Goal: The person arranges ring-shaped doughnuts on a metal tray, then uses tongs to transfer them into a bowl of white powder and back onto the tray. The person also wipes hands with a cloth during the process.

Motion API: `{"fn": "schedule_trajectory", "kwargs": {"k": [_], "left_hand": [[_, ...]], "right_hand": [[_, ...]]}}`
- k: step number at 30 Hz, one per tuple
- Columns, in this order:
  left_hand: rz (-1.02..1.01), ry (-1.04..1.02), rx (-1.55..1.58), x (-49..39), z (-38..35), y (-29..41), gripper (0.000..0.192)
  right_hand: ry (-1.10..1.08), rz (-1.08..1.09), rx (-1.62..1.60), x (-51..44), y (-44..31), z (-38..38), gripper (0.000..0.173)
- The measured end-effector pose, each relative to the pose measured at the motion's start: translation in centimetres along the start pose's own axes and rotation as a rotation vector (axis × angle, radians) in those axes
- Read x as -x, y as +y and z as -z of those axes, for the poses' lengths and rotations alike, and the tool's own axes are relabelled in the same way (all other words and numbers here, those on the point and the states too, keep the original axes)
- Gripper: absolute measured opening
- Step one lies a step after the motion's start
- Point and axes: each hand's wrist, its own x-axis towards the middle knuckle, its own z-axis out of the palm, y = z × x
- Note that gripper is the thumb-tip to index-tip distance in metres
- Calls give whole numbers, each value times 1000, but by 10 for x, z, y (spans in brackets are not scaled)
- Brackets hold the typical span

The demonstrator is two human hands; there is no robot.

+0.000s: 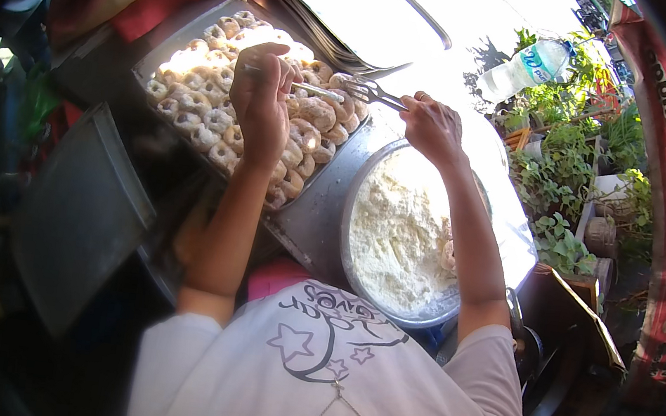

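My left hand (264, 97) is above a metal tray (173, 32) of small ring doughnuts (205, 108) coated in white powder. It grips a thin utensil (322, 91), whose end lies over the doughnuts. My right hand (434, 124) holds a pronged metal fork (375, 93) by its handle, with the prongs at the tray's right side. Below that hand sits a round metal basin (347, 235) of white powder (402, 229). My right forearm hides part of the basin, and a coated doughnut (448, 253) shows beside the forearm.
A metal sheet or tray (79, 214) stands tilted at left. Stacked trays (319, 19) lie beyond the doughnuts. At right are a plastic water bottle (527, 70), potted plants (552, 179) and a red printed banner (661, 123). An open cardboard box (582, 313) is near my right elbow.
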Motion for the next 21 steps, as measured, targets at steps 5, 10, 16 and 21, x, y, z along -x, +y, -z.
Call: {"fn": "schedule_trajectory", "kwargs": {"k": [5, 10, 16, 21], "left_hand": [[3, 9, -2, -1, -5, 3, 18], [-49, -10, 56, -17, -9, -6, 16], [-60, -64, -26, -28, -21, -18, 21], [-46, -4, -44, -16, -8, -7, 23]], "right_hand": [[16, -18, -20, 5, 0, -5, 22], [105, -152, -95, 30, 11, 3, 25], [207, -310, -120, 132, 54, 33, 30], [7, -584, 3, 237, 66, 57, 29]]}}
